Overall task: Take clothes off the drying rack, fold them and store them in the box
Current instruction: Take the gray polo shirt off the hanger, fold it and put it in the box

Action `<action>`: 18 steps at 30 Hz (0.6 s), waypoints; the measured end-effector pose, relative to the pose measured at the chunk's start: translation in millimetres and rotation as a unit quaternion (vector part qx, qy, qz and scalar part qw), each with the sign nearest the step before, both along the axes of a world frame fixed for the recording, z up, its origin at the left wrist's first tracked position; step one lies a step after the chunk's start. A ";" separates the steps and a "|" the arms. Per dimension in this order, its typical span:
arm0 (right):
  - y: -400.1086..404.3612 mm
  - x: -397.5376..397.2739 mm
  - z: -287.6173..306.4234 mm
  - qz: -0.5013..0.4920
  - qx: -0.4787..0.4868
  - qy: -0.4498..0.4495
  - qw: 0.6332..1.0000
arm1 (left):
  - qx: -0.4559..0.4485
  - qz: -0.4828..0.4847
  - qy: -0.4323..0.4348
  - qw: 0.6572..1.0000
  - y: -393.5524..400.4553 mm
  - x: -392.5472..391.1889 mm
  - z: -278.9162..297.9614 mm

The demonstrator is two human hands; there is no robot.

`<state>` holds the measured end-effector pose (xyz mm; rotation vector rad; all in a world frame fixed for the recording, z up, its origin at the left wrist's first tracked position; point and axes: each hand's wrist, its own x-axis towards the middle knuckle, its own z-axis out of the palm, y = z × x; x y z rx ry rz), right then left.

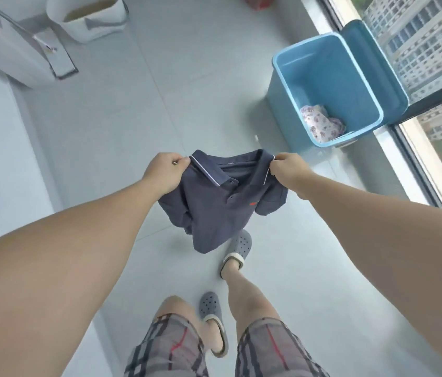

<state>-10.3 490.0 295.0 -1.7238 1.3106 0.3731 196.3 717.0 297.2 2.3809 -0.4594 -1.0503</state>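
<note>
Over the pale floor (122, 137), beside the blue box (290, 85), both hands (164, 172) (289, 170) pinch a polo shirt (220, 210).

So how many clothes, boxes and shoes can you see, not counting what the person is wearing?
Clothes: 2, the polo shirt held by the left hand and right hand, and the floral cloth
Boxes: 1, the blue box
Shoes: 0, both are worn
Total: 3

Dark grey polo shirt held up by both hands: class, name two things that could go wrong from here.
1. The dark grey polo shirt hangs in mid-air, pinched only at the shoulders by the left hand and right hand; folding unsupported may crease it.
2. Its hem dangles above the grey perforated slipper and could brush the pale floor.
</note>
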 end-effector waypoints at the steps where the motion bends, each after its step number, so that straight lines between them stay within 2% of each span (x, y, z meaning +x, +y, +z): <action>1: -3.6 7.9 -12.5 -0.002 0.004 0.002 1.000 | 0.009 0.000 0.000 1.000 -3.8 5.7 -12.9; 5: -23.1 44.5 -47.6 0.016 -0.023 0.010 1.000 | 0.019 0.002 -0.020 1.000 -24.6 39.8 -53.6; 9: -56.2 102.1 -105.3 0.032 -0.056 0.034 0.997 | 0.025 0.021 -0.035 0.999 -71.8 99.3 -119.3; 18: -133.3 214.5 -232.8 0.021 -0.129 0.055 0.990 | 0.028 -0.023 -0.044 0.998 -177.1 226.5 -255.1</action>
